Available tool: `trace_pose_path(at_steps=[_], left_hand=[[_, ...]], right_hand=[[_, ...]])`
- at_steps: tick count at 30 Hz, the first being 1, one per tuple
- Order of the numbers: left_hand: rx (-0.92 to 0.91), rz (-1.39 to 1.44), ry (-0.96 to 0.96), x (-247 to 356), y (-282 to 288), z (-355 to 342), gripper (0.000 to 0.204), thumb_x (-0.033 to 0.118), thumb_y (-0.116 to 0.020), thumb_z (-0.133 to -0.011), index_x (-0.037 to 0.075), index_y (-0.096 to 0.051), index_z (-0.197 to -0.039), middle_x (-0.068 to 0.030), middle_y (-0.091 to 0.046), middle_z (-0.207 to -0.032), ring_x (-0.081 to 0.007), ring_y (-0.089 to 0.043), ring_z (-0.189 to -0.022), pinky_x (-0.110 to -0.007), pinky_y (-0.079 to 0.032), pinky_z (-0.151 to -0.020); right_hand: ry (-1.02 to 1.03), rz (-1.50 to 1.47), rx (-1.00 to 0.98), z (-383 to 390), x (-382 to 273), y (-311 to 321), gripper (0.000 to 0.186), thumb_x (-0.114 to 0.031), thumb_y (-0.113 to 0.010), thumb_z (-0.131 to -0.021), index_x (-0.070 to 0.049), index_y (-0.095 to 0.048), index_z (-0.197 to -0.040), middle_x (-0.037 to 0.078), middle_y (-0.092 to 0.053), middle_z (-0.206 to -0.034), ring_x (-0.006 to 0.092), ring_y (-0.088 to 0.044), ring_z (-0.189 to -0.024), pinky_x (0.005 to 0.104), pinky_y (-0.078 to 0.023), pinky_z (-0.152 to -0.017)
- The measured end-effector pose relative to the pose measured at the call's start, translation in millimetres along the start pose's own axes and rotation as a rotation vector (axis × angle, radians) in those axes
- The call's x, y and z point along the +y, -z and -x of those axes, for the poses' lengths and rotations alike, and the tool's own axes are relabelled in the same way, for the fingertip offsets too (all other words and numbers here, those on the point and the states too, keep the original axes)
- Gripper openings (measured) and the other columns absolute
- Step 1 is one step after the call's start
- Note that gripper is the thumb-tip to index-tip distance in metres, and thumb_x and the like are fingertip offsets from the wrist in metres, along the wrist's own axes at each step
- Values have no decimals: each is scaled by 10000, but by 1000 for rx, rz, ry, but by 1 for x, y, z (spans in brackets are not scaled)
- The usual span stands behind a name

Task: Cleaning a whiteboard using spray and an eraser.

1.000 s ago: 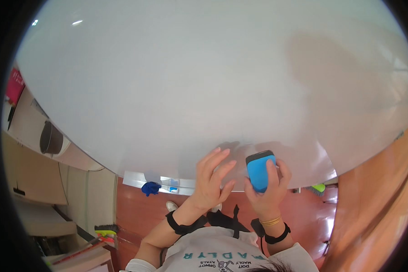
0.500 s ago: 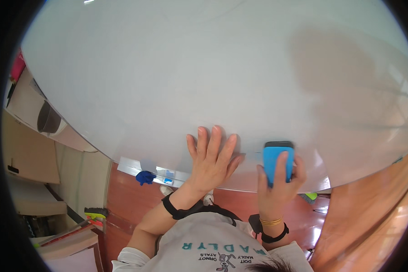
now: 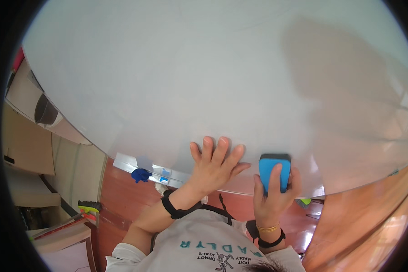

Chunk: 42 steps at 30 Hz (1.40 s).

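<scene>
A large white whiteboard (image 3: pixel 167 81) fills most of the view. My left hand (image 3: pixel 213 167) rests on its lower part with the fingers spread, holding nothing. To the right, my right hand (image 3: pixel 279 190) is closed around a whiteboard eraser (image 3: pixel 272 172), blue with a dark grey pad. The eraser's pad faces the board, close to the lower edge; whether it presses on the surface I cannot tell. Both wrists wear black straps.
A metal tray (image 3: pixel 172 174) runs along the board's lower edge, with a crumpled dark blue cloth (image 3: pixel 141 175) and a small blue-and-white item on it. A broom (image 3: pixel 89 206) and cabinets (image 3: pixel 29 140) stand left. An orange curtain (image 3: pixel 362 217) hangs right.
My right hand has moved slightly down toward the lower edge with the eraser. My left hand sits a little lower and further right, and the view has shifted slightly.
</scene>
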<state>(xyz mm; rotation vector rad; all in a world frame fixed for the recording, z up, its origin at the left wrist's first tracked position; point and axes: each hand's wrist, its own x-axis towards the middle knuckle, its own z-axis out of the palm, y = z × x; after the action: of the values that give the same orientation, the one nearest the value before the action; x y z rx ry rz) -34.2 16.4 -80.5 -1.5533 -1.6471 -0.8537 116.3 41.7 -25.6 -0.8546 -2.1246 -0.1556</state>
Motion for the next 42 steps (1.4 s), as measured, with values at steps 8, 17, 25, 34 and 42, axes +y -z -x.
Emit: trace_pose_path(at_steps=[8,17,25,34,42], left_hand=[[-12,-10,7,2,3,4,774,462,-578,-742,54,-227,-1299,-274,-35,-1362,-452,66,-1252,-564,77,-958],[-24,-2,38,1,0,3,807,457,-569,-748,97,-157,-1342,-251,-24,-1373,-429,69,-1261,-544,72,-971],[80,44,92,3,-3,5,703,457,-565,-739,162,-285,-1312,-156,-153,-1382,-374,-17,-1284,-535,57,-984],[43,46,78,3,2,7,666,451,-554,-750,168,-308,-1300,-159,-145,-1383,-373,-15,-1285,-536,52,-983],[43,41,93,2,-2,6,666,452,-566,-742,172,-319,-1293,-159,-151,-1381,-373,-9,-1285,-543,61,-977]], right_hand=[[-14,-37,-36,1,-5,3,522,-95,-715,-633,-107,-526,-1119,202,-382,-1108,341,-437,-973,380,-435,-722],[49,-78,-28,-17,-1,10,569,-100,-722,-607,-100,-511,-1136,204,-399,-1080,320,-452,-918,362,-445,-679],[62,-134,44,-22,-10,4,572,-110,-722,-597,-96,-515,-1129,186,-431,-1052,301,-495,-853,347,-457,-640],[21,-146,8,-23,-16,9,552,-120,-724,-589,-85,-532,-1105,188,-430,-1051,293,-481,-877,341,-456,-643],[17,-175,3,-21,-12,4,545,-118,-719,-593,-75,-531,-1103,185,-414,-1069,287,-465,-900,336,-452,-675]])
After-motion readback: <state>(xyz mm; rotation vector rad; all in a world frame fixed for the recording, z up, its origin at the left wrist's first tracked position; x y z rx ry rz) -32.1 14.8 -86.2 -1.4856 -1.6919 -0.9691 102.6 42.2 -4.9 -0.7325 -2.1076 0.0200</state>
